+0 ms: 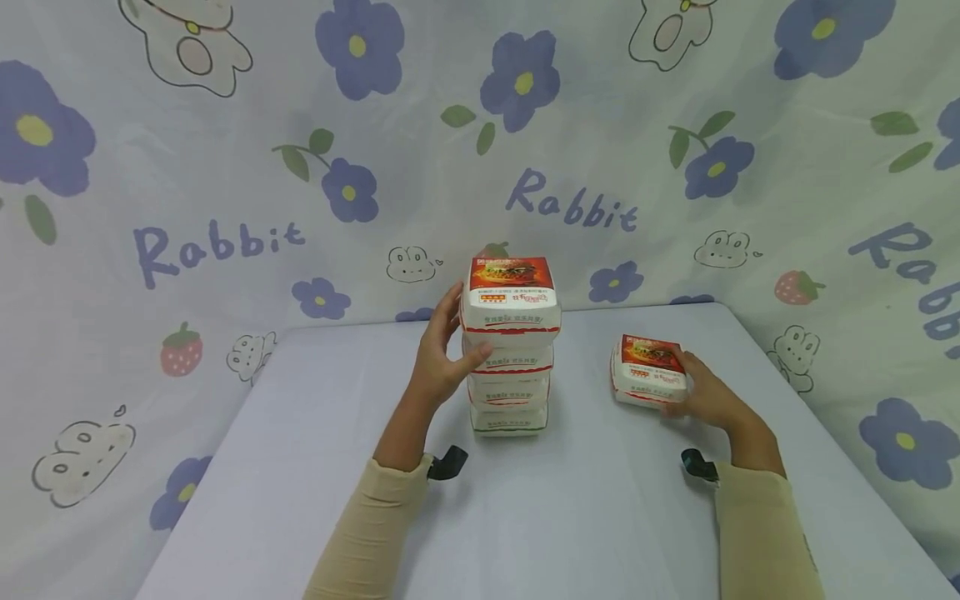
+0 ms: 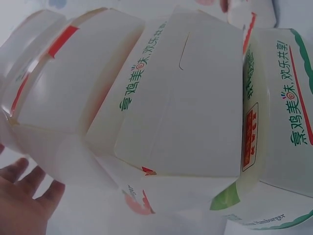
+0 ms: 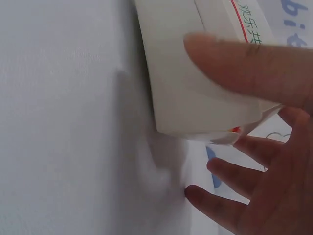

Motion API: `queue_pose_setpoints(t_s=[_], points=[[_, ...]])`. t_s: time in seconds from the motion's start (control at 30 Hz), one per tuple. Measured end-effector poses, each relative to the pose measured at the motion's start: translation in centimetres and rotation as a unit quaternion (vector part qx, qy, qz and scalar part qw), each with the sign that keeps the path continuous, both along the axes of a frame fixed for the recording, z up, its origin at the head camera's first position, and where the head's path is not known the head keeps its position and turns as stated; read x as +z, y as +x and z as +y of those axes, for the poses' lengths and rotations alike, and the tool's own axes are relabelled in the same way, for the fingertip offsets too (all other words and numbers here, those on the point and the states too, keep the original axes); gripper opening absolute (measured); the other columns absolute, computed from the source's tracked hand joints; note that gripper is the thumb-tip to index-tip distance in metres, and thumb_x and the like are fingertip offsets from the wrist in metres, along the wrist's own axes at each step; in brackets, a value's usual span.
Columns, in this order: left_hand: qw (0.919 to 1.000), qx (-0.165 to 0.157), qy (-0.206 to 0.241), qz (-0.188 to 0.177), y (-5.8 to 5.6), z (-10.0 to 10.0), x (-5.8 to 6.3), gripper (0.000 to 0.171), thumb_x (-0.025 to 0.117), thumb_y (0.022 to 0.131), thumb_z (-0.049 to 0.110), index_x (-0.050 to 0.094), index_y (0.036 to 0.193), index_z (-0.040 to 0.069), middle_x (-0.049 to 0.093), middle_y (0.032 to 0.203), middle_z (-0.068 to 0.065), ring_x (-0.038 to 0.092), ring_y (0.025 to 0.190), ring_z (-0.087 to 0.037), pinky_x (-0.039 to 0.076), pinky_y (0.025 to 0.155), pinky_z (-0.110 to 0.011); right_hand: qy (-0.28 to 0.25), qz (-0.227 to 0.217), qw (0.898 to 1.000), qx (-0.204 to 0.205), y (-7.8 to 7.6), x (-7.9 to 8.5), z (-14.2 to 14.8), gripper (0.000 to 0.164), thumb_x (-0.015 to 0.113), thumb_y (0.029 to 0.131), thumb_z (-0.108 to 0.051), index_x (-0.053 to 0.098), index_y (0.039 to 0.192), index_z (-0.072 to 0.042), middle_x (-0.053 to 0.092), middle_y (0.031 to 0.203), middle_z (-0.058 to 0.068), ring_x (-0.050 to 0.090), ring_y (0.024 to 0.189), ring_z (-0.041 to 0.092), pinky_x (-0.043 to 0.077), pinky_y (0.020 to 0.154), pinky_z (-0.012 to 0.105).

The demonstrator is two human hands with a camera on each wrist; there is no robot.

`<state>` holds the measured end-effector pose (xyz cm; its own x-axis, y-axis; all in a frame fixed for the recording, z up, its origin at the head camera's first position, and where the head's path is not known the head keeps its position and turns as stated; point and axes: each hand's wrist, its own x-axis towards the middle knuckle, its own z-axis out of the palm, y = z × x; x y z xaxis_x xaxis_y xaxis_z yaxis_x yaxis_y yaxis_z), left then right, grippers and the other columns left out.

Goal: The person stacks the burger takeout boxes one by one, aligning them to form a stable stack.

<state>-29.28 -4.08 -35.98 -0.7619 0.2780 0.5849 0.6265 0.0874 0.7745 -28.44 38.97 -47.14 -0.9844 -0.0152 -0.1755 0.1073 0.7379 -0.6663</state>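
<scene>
Several white burger boxes stand stacked on the table, the top burger box (image 1: 510, 287) showing a red lid with a burger picture. My left hand (image 1: 446, 354) rests against the stack's upper left side, its thumb lying across the front near the second box. In the left wrist view its fingers (image 2: 30, 183) are extended beside a box. To the right, another burger box (image 1: 647, 371) is at the table. My right hand (image 1: 708, 393) holds its right end, thumb (image 3: 230, 63) across the front and other fingers spread around the far side.
A white cloth covers the table (image 1: 570, 517). Behind it hangs a curtain (image 1: 450, 192) printed with flowers, rabbits and strawberries. A black wrist mount (image 1: 448, 463) sits at the left cuff and another black mount (image 1: 699, 465) at the right cuff.
</scene>
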Motion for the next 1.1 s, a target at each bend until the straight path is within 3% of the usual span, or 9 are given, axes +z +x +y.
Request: queue_pose_setpoints(t_s=[0.17,0.3,0.43,0.57,0.8,0.97,1.1], points=[[1.0000,-0.003,0.003,0.008,0.1,0.2,0.2,0.084,0.070,0.084,0.013,0.023,0.152,0.000,0.031,0.154,-0.012,0.029,0.142,-0.025,0.025,0.110,-0.059,-0.005,0.001,1.000,-0.017,0.0,0.2,-0.1,0.123,0.085,0.072,-0.034,-0.002,0.157,-0.015,0.004,0.157,0.029,0.006,0.138,0.057,0.017,0.099,0.076],[1.0000,-0.003,0.002,0.008,0.2,0.2,0.4,0.084,0.070,0.084,0.014,0.023,0.152,0.001,0.031,0.155,-0.011,0.029,0.142,-0.024,0.025,0.112,-0.055,-0.004,0.005,1.000,-0.025,-0.1,0.3,-0.3,0.122,0.084,0.072,-0.041,0.000,0.157,-0.016,0.012,0.156,0.029,0.012,0.137,0.056,0.019,0.099,0.077],[0.9999,0.002,0.001,0.010,0.2,0.1,0.5,0.085,0.071,0.084,0.016,0.023,0.152,0.001,0.031,0.155,-0.011,0.029,0.141,-0.023,0.026,0.112,-0.053,-0.011,0.029,0.999,-0.023,-0.4,0.3,-0.6,0.120,0.083,0.073,-0.044,0.004,0.157,-0.014,0.020,0.152,0.031,0.021,0.135,0.055,0.023,0.099,0.074],[1.0000,0.004,-0.002,0.008,0.2,0.0,0.3,0.085,0.071,0.083,0.015,0.023,0.152,0.001,0.030,0.155,-0.011,0.029,0.142,-0.021,0.026,0.112,-0.050,-0.029,0.057,0.998,-0.022,-0.8,-0.2,-1.1,0.118,0.083,0.073,-0.043,0.006,0.158,-0.015,0.019,0.153,0.030,0.024,0.134,0.052,0.025,0.101,0.072],[0.9995,0.014,-0.028,-0.006,-1.9,-0.9,-2.4,0.092,0.074,0.082,0.016,0.019,0.155,0.010,0.027,0.157,-0.009,0.028,0.142,-0.028,0.026,0.111,-0.057,-0.053,0.053,0.996,-0.037,-0.9,-1.2,-2.5,0.118,0.084,0.072,-0.046,0.008,0.158,-0.017,0.019,0.155,0.025,0.030,0.133,0.048,0.033,0.101,0.066],[0.9988,0.019,-0.045,0.006,-2.2,-1.4,-2.3,0.093,0.076,0.082,0.030,0.021,0.156,0.020,0.030,0.156,-0.001,0.030,0.141,-0.021,0.028,0.111,-0.053,-0.060,0.056,0.996,-0.038,-1.0,-0.7,-3.2,0.119,0.084,0.071,-0.047,0.008,0.158,-0.019,0.016,0.156,0.025,0.027,0.135,0.049,0.035,0.101,0.064],[0.9978,0.021,-0.054,0.031,-2.4,-1.5,-1.7,0.094,0.075,0.081,0.045,0.022,0.156,0.021,0.030,0.156,-0.002,0.029,0.140,-0.015,0.029,0.112,-0.047,-0.069,0.062,0.995,-0.022,-1.3,0.2,-3.4,0.116,0.084,0.072,-0.046,0.009,0.158,-0.023,0.013,0.158,0.023,0.023,0.137,0.048,0.035,0.103,0.061]])
